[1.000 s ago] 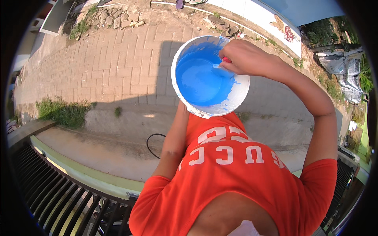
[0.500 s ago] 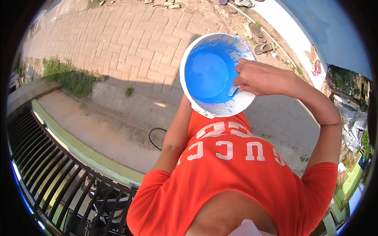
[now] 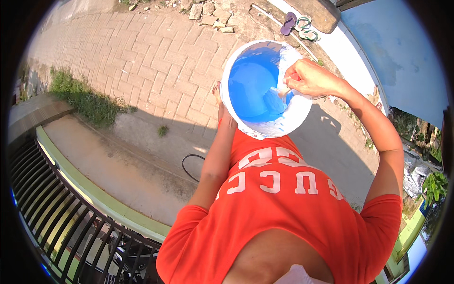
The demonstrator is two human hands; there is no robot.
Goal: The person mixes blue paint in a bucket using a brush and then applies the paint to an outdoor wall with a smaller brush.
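A white bucket [image 3: 299,116] is tilted toward me in front of my orange shirt, with bright blue paint [image 3: 253,90] inside and streaks on its wall. My right hand [image 3: 309,78] is closed around the handle of a paintbrush [image 3: 276,98] over the bucket's right side. The brush's broad, blue-coated head points down and left, at the paint. On the bucket's near left side, my left hand [image 3: 230,121] supports it from behind and below. Only the wrist area shows there; the bucket hides the fingers.
Sunlit paving [image 3: 156,57] spreads ahead, with broken stones [image 3: 210,16] at its far side. Flip-flops [image 3: 302,28] lie by a white-and-blue wall [image 3: 388,47]. A dark metal fence [image 3: 71,213] runs along the lower left beside a low ledge, near a black hose [image 3: 189,168].
The brush head has come into view over the paint, and my right hand has turned and risen slightly. The bucket has shifted slightly right. The surroundings have shifted in view, showing more flip-flops and a foot.
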